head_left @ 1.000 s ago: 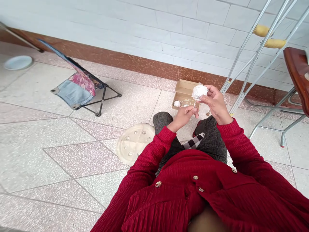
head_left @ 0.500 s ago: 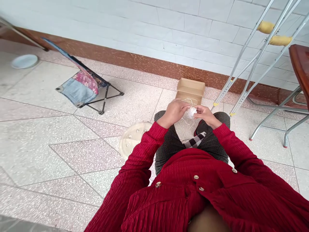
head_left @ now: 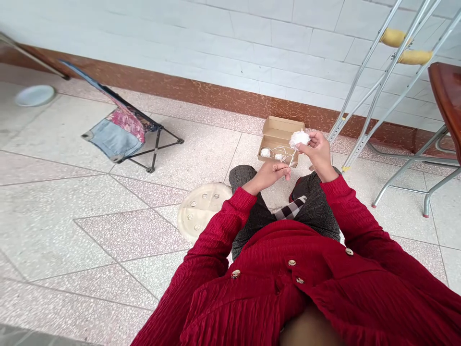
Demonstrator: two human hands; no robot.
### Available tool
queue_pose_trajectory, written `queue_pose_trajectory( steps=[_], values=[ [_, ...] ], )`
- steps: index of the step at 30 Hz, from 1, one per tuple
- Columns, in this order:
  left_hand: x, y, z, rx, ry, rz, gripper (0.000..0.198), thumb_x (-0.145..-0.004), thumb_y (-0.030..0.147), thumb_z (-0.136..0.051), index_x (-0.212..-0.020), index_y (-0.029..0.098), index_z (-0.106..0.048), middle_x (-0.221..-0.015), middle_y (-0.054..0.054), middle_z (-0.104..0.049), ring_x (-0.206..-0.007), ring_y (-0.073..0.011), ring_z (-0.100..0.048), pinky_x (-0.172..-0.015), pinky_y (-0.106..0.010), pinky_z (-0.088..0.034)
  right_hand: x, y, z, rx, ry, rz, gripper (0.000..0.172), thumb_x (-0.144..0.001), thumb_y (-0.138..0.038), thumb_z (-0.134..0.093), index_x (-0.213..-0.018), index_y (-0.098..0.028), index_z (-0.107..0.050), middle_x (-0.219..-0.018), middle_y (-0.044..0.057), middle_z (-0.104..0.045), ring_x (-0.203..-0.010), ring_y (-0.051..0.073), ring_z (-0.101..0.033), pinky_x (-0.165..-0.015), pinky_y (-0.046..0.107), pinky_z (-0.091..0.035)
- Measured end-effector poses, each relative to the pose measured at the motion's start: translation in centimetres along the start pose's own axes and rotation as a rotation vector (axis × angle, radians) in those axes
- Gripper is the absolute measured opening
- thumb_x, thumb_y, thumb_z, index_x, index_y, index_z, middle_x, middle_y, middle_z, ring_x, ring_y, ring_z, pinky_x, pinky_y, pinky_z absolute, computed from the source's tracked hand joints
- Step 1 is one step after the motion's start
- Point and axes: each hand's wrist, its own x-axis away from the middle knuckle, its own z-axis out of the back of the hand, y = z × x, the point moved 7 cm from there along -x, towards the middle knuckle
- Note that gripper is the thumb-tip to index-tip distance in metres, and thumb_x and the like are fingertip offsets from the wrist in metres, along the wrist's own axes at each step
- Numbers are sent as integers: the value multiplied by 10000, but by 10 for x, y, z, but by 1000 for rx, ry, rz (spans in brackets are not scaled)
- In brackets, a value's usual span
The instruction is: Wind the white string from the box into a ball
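Observation:
A fluffy white ball of yarn (head_left: 298,139) is pinched between the thumb and fingers of my right hand (head_left: 318,151), raised above the right side of an open cardboard box (head_left: 279,126). My left hand (head_left: 272,175), lower and to the left, closes its fingertips on the yarn strand (head_left: 291,161) that runs up to the ball. Inside the box lie a white yarn ball (head_left: 265,152) and a smaller white one (head_left: 278,157), with loose loops of strand around them.
The box stands on the tiled floor near the wall. Crutches (head_left: 372,96) lean at the right beside a brown chair (head_left: 446,101). A low folding chair (head_left: 117,134) stands at the left, a round beige mat (head_left: 190,204) by my knee, and a pale plate (head_left: 35,95) farther left.
My right hand has moved up and right with the yarn ball. My left hand has dropped a little, drawing the strand out between them, and the box's contents now show.

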Motion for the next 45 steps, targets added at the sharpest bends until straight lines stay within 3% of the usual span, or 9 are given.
queue_pose_trajectory(
  steps=[2, 5, 8, 16, 19, 22, 30, 36, 45],
  values=[
    [1, 1, 1, -40, -13, 10, 395, -959, 413, -558, -682, 178, -713, -768, -45, -751, -772, -180, -669, -815, -309, -497, -2, 7, 1, 227, 27, 71, 447, -644, -365, -864, -969, -223, -592, -902, 13, -676, -788, 179, -614, -716, 331, -541],
    [2, 2, 10, -120, -8, 24, 376, -933, 390, -567, -643, 191, -701, -702, -20, -723, -681, -160, -621, -736, -294, -475, 6, 21, -6, 505, -67, 115, 383, -678, -319, -816, -984, -209, -615, -892, 19, -673, -757, 183, -599, -716, 343, -506],
    [2, 3, 22, -175, 1, 20, 359, -901, 379, -600, -607, 195, -690, -616, -1, -668, -607, -146, -563, -670, -289, -441, 14, 32, -8, 597, -160, 93, 347, -663, -286, -807, -949, -210, -626, -826, -2, -648, -722, 175, -573, -731, 348, -491],
    [-3, 10, 54, -213, 133, -5, 333, -881, 416, -634, -673, 185, -753, -679, -15, -709, -682, -168, -617, -728, -300, -470, 46, 53, -27, -167, -764, -476, 472, -583, -305, -904, -990, -191, -693, -840, 2, -713, -726, 162, -667, -621, 285, -574],
    [-5, 6, 50, -113, 104, -13, 344, -881, 446, -656, -695, 177, -763, -734, -24, -741, -732, -175, -657, -794, -311, -503, 52, 45, -29, -396, -744, -483, 565, -564, -300, -927, -1077, -205, -709, -864, -9, -725, -701, 143, -672, -603, 259, -589],
    [-8, -8, 44, 34, 126, -10, 351, -853, 483, -704, -703, 171, -762, -783, -42, -764, -791, -192, -686, -865, -337, -522, 53, 32, -34, -527, -696, -425, 710, -583, -357, -931, -1235, -234, -679, -1051, 30, -754, -795, 164, -699, -623, 259, -604],
    [-3, -33, 38, 262, 233, 32, 355, -835, 518, -744, -809, 166, -778, -876, -79, -784, -913, -222, -711, -1004, -399, -512, 36, 7, -23, -489, -447, -302, 777, -583, -505, -918, -1272, -259, -654, -1132, 58, -752, -821, 196, -705, -655, 323, -622],
    [1, -50, 59, 386, 497, 126, 308, -748, 371, -794, -968, 159, -760, -826, -53, -780, -859, -212, -717, -950, -389, -530, 30, -3, -10, -399, -339, -207, 696, -645, -599, -842, -1235, -293, -636, -1151, 65, -740, -949, 253, -707, -698, 379, -615],
    [15, -85, 90, 559, 744, 240, 330, -681, 345, -783, -937, 152, -704, -741, -35, -745, -788, -177, -721, -906, -352, -540, 23, -23, 25, -433, -252, -84, 628, -718, -608, -788, -1263, -346, -621, -1266, 48, -700, -1038, 264, -680, -693, 386, -611]
  ],
)
